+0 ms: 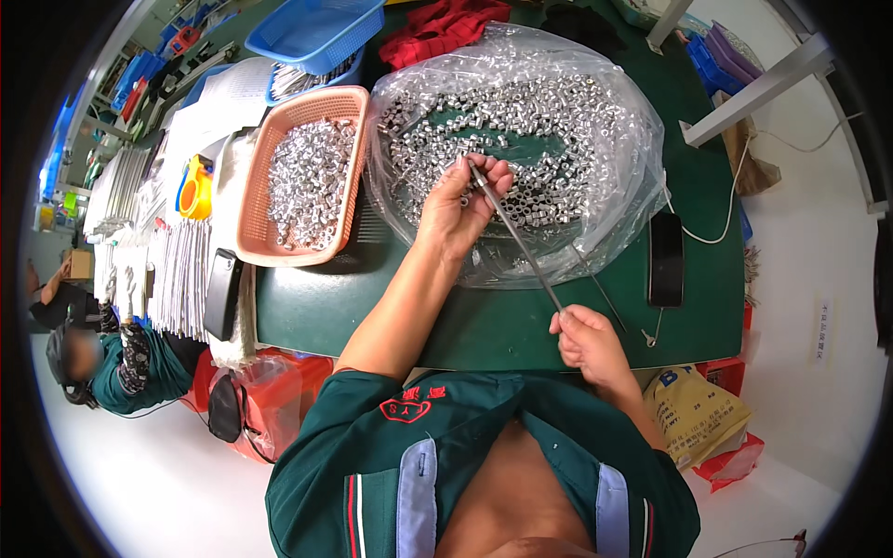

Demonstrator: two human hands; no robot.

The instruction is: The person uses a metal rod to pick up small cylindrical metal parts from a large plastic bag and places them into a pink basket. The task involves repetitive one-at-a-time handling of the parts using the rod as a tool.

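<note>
A thin grey metal rod [527, 247] slants between my two hands. My left hand [459, 206] is closed at its upper end, thumb and fingers curled around it; whether a small piece is also pinched there, I cannot tell. My right hand [592, 344] grips the lower end near the table's front edge. Beneath my left hand, a clear plastic bag [625, 121] lies spread, holding many small silver metal sleeves [565, 191]. More small silver pieces [312, 181] fill an orange plastic basket [255, 206] to the left. A second thin rod [606, 299] lies right of the held one.
A black phone-like object [665, 260] lies on the green table [391, 321] at right, a white cable beside it. A blue basket [321, 37] and red cloth [442, 30] are at the back. Yellow tape dispenser [195, 189] and stacked strips stand left; a co-worker [139, 367] sits beyond.
</note>
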